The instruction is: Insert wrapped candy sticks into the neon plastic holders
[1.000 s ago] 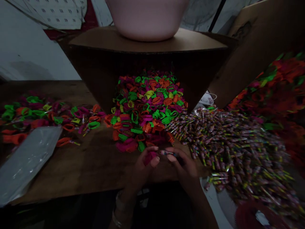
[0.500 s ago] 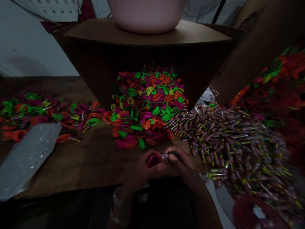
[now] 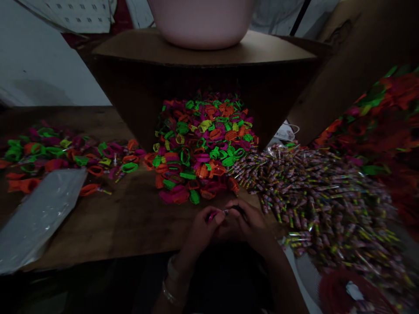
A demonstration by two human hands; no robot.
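In the head view, we look down in dim light at a wooden table (image 3: 140,218) and an open cardboard box (image 3: 278,50) heaped with bright plastic bands (image 3: 203,144). In front of the box, near the heap's lower edge, the left hand (image 3: 201,224) pinches a magenta band (image 3: 212,216) between thumb and fingers. Just beside it, the right hand (image 3: 250,220) has its fingers closed on a small wrapped tube (image 3: 225,212). Half a second ago we saw the band's open loop and a good length of tube; now the hands have drawn together and cover nearly all of both, leaving a magenta sliver and a pale bit of tube. The tube's long axis runs roughly side to side, along the box's front, one end pointing at the band; we cannot tell whether they are joined. The band's sliver tilts slightly up toward the right, the rest hidden. To the right of the box we find a dense pile of wrapped tubes (image 3: 310,187); to its left, scattered bands (image 3: 55,152) and a clear plastic bag (image 3: 46,213).
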